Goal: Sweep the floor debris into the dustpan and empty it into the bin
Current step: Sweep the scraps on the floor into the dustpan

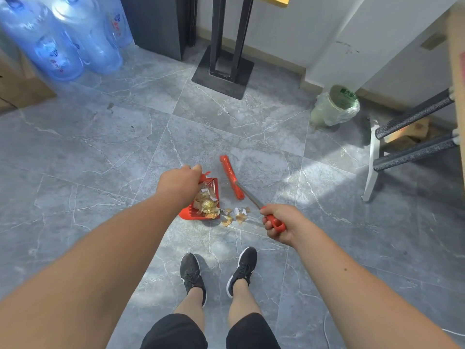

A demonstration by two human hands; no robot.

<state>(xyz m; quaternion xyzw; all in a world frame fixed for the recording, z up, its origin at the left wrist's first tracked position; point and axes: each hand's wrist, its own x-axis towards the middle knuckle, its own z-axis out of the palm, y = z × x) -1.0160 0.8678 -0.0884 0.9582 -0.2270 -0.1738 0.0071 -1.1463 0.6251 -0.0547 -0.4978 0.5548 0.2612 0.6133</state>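
Both hands are closed tight: the left hand [180,183] grips the handle of the red plastic dustpan [186,212], and the right hand [279,222] wraps the red grip of a metal-shafted broom with a red brush head [231,176]. Yellowish paper scraps [207,204] fill the dustpan. A few loose scraps [236,215] lie on the grey tiled floor [100,159] just beside it. Well beyond the dustpan stands a small bin lined with a pale green bag [337,107].

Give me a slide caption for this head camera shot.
Left hand steadies a red dustpan holding debris; right hand grips the red broom beside scraps on the floor.
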